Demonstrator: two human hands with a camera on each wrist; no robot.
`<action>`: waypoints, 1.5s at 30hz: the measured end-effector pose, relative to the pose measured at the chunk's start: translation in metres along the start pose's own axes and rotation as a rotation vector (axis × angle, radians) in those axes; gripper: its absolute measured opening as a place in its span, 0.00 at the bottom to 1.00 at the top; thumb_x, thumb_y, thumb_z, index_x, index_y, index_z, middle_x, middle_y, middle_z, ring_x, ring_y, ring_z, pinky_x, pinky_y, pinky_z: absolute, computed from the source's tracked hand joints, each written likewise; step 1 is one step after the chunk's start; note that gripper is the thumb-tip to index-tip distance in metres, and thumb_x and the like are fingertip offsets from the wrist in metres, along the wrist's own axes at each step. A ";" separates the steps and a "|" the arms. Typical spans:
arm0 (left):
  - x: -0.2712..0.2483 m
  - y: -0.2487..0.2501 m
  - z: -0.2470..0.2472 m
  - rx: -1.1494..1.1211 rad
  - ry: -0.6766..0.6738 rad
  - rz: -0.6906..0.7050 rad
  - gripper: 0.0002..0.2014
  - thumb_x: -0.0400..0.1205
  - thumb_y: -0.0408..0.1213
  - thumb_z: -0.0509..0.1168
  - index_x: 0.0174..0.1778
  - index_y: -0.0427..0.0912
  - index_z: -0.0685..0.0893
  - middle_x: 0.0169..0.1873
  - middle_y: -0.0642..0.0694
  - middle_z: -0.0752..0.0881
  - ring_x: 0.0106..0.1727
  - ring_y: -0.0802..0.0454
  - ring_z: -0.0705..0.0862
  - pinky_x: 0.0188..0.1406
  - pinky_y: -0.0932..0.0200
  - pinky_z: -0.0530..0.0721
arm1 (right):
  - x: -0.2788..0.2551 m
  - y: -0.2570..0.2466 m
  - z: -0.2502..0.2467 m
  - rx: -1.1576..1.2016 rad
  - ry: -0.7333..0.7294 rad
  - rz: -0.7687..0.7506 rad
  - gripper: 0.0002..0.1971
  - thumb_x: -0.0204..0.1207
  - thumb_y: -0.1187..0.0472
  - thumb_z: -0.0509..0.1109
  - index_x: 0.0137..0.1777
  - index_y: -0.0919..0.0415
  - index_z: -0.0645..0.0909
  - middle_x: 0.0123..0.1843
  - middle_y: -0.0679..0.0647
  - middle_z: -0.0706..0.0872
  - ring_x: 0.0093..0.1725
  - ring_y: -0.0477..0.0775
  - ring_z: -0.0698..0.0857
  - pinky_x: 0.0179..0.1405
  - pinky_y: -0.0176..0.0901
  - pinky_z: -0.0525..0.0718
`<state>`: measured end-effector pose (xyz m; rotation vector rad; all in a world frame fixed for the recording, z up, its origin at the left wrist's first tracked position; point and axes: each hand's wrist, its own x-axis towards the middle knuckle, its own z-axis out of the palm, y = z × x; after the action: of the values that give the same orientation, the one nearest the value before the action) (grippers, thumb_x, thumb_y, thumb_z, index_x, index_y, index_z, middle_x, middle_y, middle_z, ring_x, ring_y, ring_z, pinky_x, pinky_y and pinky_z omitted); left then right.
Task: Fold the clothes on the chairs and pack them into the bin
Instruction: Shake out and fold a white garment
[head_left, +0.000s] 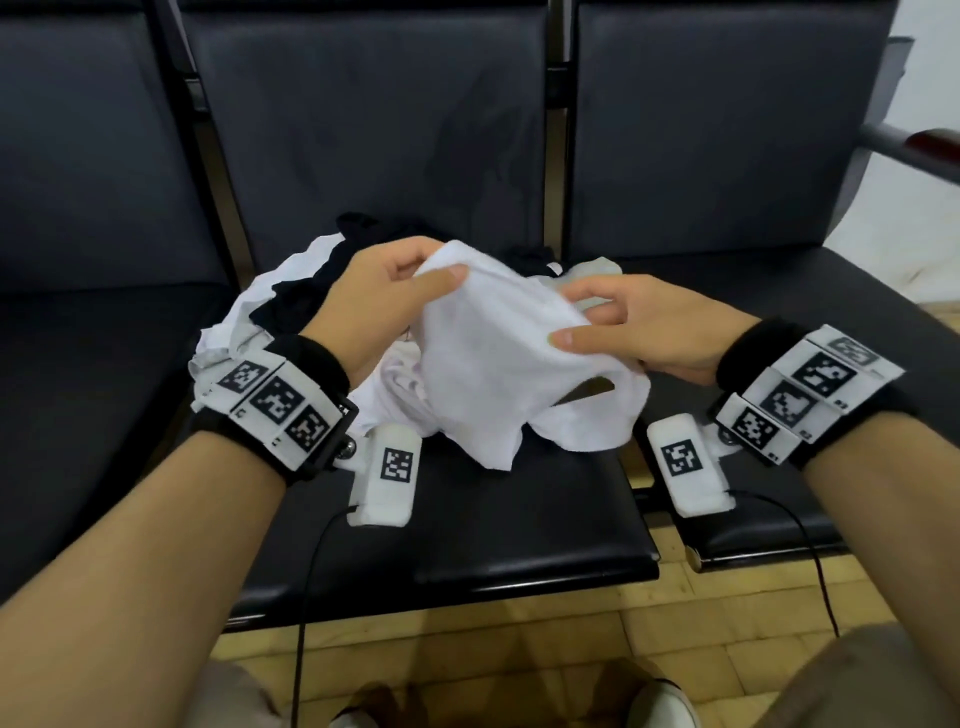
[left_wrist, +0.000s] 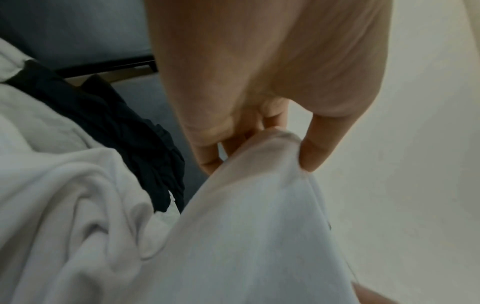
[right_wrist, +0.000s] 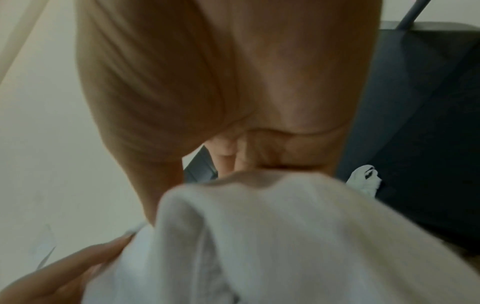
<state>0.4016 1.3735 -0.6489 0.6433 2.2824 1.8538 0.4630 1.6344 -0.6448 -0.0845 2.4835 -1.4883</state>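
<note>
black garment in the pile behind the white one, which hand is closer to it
Left. The left hand sits right beside the black garment, pinching the white garment. The right hand grips the white garment's far side.

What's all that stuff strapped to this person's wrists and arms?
Both forearms are bare, with no sleeves. The left hand and right hand wear no gloves. Each wrist carries a black band topped by white blocks printed with black-and-white square codes. A small white box with its own code hangs under each wrist, trailing a thin black cable.

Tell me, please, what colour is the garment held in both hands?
White garment; the head view shows it best.
</note>
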 end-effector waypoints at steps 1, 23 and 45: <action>-0.001 0.001 -0.001 -0.045 -0.005 -0.031 0.12 0.83 0.45 0.72 0.53 0.38 0.89 0.50 0.38 0.88 0.53 0.44 0.86 0.56 0.43 0.80 | 0.000 0.000 0.000 -0.067 0.026 0.013 0.18 0.77 0.47 0.79 0.65 0.44 0.85 0.51 0.52 0.95 0.56 0.59 0.93 0.61 0.55 0.89; -0.010 0.015 -0.004 -0.413 0.031 -0.229 0.22 0.88 0.38 0.66 0.75 0.28 0.78 0.70 0.31 0.85 0.68 0.41 0.87 0.71 0.45 0.82 | -0.017 -0.009 0.009 -0.833 0.010 0.032 0.50 0.76 0.60 0.76 0.88 0.38 0.45 0.71 0.54 0.72 0.56 0.56 0.83 0.55 0.52 0.88; -0.013 0.005 -0.018 -0.454 0.281 -0.181 0.08 0.86 0.36 0.71 0.59 0.40 0.84 0.67 0.35 0.88 0.70 0.37 0.87 0.74 0.35 0.82 | -0.020 -0.003 0.008 -0.651 0.525 -0.341 0.05 0.86 0.57 0.64 0.55 0.47 0.81 0.41 0.39 0.79 0.39 0.40 0.78 0.44 0.37 0.74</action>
<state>0.4081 1.3525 -0.6423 0.1138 1.8674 2.3703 0.4842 1.6299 -0.6424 -0.2725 3.4421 -0.7900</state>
